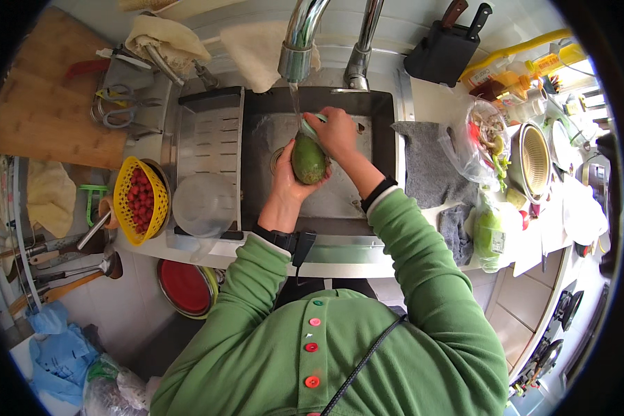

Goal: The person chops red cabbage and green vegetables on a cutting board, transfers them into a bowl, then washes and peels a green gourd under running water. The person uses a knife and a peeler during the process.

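Observation:
Over the sink basin (338, 200), my left hand (290, 182) cups a green radish (309, 158) from below. My right hand (337, 132) is closed on a light-green tool, probably a peeler (312, 126), which lies against the radish's upper end. Most of the tool is hidden by my fingers. A thin stream of water falls from the chrome faucet (295, 62) beside the top of the radish. Small dark scraps lie in the basin.
A slotted metal drainer (208, 135) with a translucent plastic bowl (203, 205) spans the sink's left. Farther left stands a yellow basket (118, 200) of red berries. Grey cloths (429, 166), bagged vegetables (489, 229) and a knife block (439, 54) are on the right.

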A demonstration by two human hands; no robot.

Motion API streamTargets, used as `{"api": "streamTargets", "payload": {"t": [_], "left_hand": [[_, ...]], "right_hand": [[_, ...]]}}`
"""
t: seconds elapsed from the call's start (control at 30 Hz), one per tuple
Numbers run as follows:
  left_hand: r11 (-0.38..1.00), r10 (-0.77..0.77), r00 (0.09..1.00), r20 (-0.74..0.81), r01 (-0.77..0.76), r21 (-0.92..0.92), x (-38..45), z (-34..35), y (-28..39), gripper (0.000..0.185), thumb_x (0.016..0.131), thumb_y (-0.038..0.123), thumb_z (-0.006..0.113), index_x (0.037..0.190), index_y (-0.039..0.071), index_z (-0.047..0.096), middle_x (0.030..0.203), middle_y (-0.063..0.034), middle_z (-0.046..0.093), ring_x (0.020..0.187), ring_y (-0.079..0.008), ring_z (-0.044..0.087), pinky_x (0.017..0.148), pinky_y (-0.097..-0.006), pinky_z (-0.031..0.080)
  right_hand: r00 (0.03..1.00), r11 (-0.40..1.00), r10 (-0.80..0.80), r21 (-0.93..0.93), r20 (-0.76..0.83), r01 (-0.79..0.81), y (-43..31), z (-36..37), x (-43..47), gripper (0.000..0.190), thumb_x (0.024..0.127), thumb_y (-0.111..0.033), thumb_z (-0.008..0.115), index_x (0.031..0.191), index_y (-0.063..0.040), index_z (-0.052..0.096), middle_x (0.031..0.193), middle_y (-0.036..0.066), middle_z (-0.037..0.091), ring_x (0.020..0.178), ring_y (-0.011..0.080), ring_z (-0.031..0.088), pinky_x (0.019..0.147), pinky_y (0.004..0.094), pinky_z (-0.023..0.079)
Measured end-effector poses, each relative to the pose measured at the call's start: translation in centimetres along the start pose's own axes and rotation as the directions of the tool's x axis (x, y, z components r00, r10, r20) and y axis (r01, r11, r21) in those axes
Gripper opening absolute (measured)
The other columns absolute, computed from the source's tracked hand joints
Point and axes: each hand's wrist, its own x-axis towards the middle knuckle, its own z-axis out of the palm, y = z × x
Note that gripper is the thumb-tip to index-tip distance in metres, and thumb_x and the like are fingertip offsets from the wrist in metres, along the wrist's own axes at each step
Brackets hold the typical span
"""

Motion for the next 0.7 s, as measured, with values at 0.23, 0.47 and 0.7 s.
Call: {"api": "streamTargets", "payload": {"t": [0.23, 0.47, 0.7], "left_hand": [[0.991, 0.084, 0.981, 0.172, -0.065, -0.116, -0.9, -2.3, -0.6, 0.048, 0.097, 0.051, 0.041, 0.123, 0.014, 0.057, 0.120, -0.0110, 0.062, 0.110, -0.0291, 0.059, 0.087, -0.0491, 0.050], [0.973, 0.052, 0.974, 0.222, -0.100, 0.208, -3.2, -2.0, -2.1, 0.054, 0.098, 0.052, 0.039, 0.120, 0.006, 0.058, 0.100, -0.0177, 0.066, 0.080, -0.0290, 0.066, 0.063, -0.0378, 0.054], [0.976, 0.176, 0.984, 0.040, -0.180, 0.124, -2.3, -2.3, -1.9, 0.050, 0.096, 0.052, 0.045, 0.124, 0.011, 0.057, 0.111, -0.0129, 0.064, 0.096, -0.0259, 0.064, 0.079, -0.0418, 0.054]], "right_hand": [[0.946, 0.957, -0.287, -0.003, 0.150, 0.291, -3.7, -0.9, -8.5, 0.040, 0.079, -0.044, 0.074, 0.093, -0.006, 0.070, 0.084, 0.018, 0.068, 0.074, 0.0393, 0.066, 0.064, 0.0464, 0.052], [0.999, 0.996, -0.033, -0.080, -0.027, 0.030, 1.8, 1.6, 1.2, 0.042, 0.078, -0.046, 0.073, 0.081, -0.005, 0.071, 0.078, 0.018, 0.068, 0.074, 0.0375, 0.067, 0.064, 0.0463, 0.052], [0.995, 0.993, -0.086, 0.073, -0.049, 0.090, -1.3, 0.7, -5.6, 0.039, 0.079, -0.041, 0.074, 0.087, -0.003, 0.069, 0.081, 0.018, 0.067, 0.071, 0.0380, 0.066, 0.061, 0.0446, 0.051]]}}
